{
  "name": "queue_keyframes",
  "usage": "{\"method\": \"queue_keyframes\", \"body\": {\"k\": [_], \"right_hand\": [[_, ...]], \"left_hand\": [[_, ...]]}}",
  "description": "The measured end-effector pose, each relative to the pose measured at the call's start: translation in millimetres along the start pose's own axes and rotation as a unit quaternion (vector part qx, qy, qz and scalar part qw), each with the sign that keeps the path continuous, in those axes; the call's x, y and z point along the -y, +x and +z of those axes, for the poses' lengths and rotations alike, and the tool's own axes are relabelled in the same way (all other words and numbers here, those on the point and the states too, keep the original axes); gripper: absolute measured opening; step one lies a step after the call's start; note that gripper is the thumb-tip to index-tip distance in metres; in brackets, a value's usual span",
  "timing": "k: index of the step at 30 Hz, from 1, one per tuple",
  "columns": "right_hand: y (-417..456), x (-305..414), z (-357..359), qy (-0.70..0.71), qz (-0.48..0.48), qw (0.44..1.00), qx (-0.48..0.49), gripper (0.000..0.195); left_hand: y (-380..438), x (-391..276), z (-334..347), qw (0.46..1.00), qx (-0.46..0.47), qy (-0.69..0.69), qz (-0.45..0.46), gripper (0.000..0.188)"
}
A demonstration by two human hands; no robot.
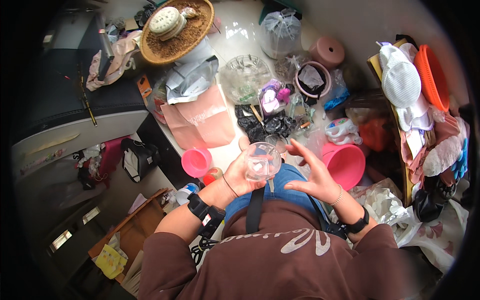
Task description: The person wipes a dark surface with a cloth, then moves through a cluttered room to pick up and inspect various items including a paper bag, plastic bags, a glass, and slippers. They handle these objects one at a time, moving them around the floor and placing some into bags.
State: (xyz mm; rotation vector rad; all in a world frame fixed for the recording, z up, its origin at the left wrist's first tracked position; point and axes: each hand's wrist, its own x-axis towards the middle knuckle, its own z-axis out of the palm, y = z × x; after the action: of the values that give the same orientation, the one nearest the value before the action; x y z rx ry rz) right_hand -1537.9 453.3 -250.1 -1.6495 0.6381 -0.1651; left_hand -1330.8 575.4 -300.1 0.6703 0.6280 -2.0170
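My left hand holds a round clear plastic container in front of my lap, with the fingers behind it and the thumb along its lower edge. Something small and pale shows in or through the container; I cannot tell which. To the right of it, my right hand is raised with fingers and thumb spread, touching nothing. Beyond the hands, black plastic bags lie on the floor beside a clear bag with purple and pink items.
A pink tub and a pink paper bag are at the left. At the right are a pink bucket and white plastic bottles. A woven tray stands farther off. A wooden cabinet is at lower left.
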Motion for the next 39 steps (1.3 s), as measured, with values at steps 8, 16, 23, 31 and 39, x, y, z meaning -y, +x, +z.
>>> {"method": "queue_keyframes", "body": {"k": [8,16,23,31,39], "right_hand": [[22,25,28,0.137,-0.037,0.99,-0.009,0.086],[19,48,-9,0.341,0.033,0.938,0.054,0.078],[15,34,-16,0.46,0.023,0.879,0.122,0.081],[14,17,-17,0.547,0.027,0.817,0.179,0.098],[17,12,-16,0.55,0.035,0.816,0.175,0.098]], "left_hand": [[-23,21,43,0.996,0.029,0.02,0.086,0.05],[-54,29,84,0.972,0.105,0.183,0.107,0.055],[-50,41,95,0.962,0.103,0.231,0.101,0.058],[-37,53,106,0.944,0.072,0.298,0.118,0.043],[-34,58,110,0.948,0.07,0.287,0.115,0.046]]}}
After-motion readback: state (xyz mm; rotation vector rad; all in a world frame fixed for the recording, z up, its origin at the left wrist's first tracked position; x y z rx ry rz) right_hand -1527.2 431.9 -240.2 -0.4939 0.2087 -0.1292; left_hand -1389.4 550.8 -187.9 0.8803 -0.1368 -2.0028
